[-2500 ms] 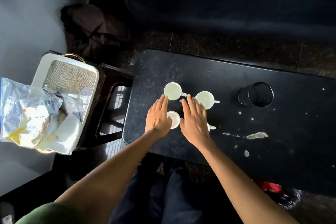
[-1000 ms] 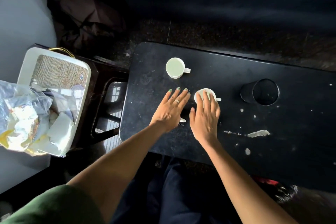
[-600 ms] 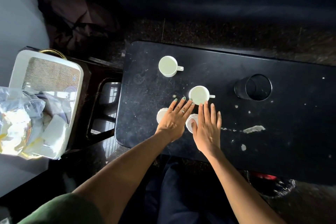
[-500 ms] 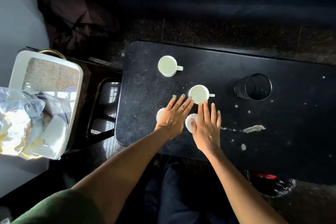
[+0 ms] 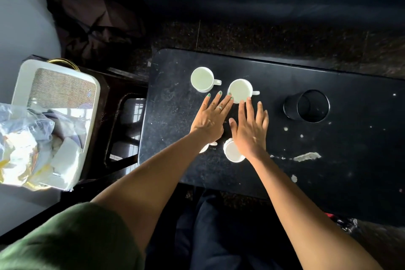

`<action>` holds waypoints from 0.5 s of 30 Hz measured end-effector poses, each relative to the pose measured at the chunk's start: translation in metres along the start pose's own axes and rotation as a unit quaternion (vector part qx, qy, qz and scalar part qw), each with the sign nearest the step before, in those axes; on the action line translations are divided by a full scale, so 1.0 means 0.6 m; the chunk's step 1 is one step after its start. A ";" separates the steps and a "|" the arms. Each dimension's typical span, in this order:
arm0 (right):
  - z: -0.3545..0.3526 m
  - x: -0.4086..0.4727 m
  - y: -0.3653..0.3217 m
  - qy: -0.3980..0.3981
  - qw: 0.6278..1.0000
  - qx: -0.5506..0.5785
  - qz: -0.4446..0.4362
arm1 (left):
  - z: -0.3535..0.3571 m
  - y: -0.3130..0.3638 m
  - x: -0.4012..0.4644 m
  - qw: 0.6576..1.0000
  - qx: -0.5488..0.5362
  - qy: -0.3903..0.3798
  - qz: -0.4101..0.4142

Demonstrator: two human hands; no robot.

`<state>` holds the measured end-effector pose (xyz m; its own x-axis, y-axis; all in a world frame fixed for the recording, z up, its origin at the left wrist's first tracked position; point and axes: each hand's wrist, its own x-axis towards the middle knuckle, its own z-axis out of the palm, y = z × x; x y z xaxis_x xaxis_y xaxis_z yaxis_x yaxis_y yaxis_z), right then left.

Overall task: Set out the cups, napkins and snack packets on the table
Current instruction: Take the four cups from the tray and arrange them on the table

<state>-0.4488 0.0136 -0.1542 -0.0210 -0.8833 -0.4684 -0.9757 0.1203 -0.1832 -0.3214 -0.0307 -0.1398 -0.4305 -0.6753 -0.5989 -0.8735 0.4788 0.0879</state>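
Several white cups stand on the black table (image 5: 306, 85). One cup (image 5: 202, 79) is at the far left, and a second cup (image 5: 240, 91) sits just right of it. My left hand (image 5: 210, 118) and my right hand (image 5: 249, 129) lie flat with straight fingers, and their fingertips touch the near side of the second cup. A third cup (image 5: 233, 152) shows under my right wrist. A fourth cup (image 5: 207, 147) is mostly hidden under my left wrist. A clear bag of napkins and snack packets (image 5: 26, 144) lies in a white tray (image 5: 24, 72) at the left.
A dark glass tumbler (image 5: 306, 105) stands on the table to the right of my hands. White scraps and specks (image 5: 306, 156) dot the table's right half. The tray rests on a dark wooden chair (image 5: 122, 116) beside the table. A brown bag (image 5: 92, 22) lies on the floor.
Both hands have slid forward from the two near cups to the second cup, which now stands farther back, closer to the far left cup.
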 end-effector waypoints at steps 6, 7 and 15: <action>-0.010 0.023 0.004 0.000 1.000 0.008 -0.001 | -0.013 -0.007 0.025 1.000 -0.015 0.000 -0.001; -0.010 0.024 0.005 -0.001 1.000 0.010 0.000 | -0.012 -0.007 0.026 1.000 -0.017 0.000 0.000; -0.005 -0.031 -0.020 0.055 0.998 0.024 -0.018 | 0.022 -0.009 -0.019 0.998 -0.043 0.040 -0.004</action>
<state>-0.4376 0.0275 -0.1406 -0.0133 -0.9317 -0.3630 -0.9645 0.1076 -0.2410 -0.3088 -0.0180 -0.1440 -0.4379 -0.7225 -0.5350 -0.8914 0.4261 0.1543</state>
